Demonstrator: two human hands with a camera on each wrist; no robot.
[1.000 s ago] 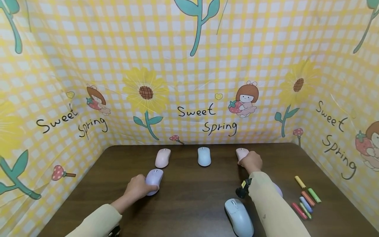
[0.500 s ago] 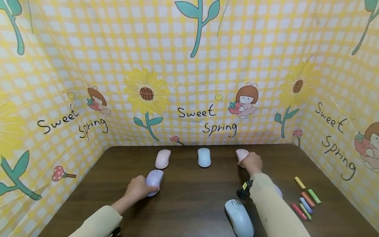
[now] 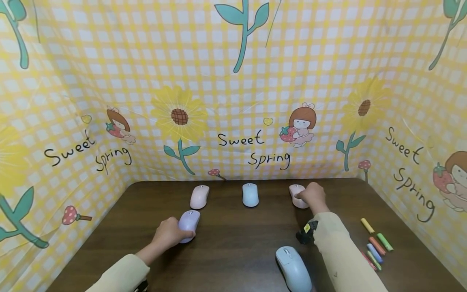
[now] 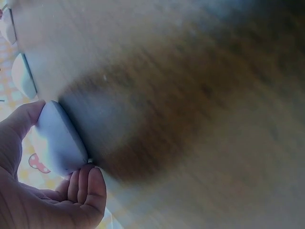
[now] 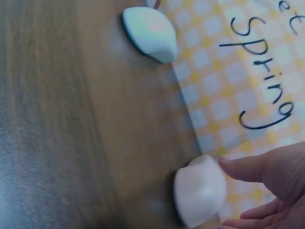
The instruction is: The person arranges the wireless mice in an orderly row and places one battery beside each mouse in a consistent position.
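Note:
On the left, my left hand point(image 3: 169, 234) holds a lavender computer mouse point(image 3: 189, 227) by its sides. Its thumb and curled fingers point(image 4: 94, 191) press opposite edges of the mouse. At the back right, a pale pink mouse point(image 3: 297, 190) lies on the table. Beside it is my right hand point(image 3: 314, 196), its thumb overlapping the mouse in the head view. In the right wrist view, the thumb stands straight at the edge of the pink mouse point(image 5: 200, 191), with the fingers spread away from the thumb.
Another pink mouse point(image 3: 199, 196) and a light blue mouse point(image 3: 250, 194) sit along the back of the brown table point(image 3: 233, 255). A larger grey-blue mouse point(image 3: 293, 267) lies near the front. Several crayon-like coloured sticks point(image 3: 376, 245) are at the right. Patterned cloth point(image 3: 233, 101) rises behind.
My right hand has loosened from the pink mouse and shifted slightly to the right, uncovering more of it. The right sleeve now hides the lavender thing beside it. The left hand stays put.

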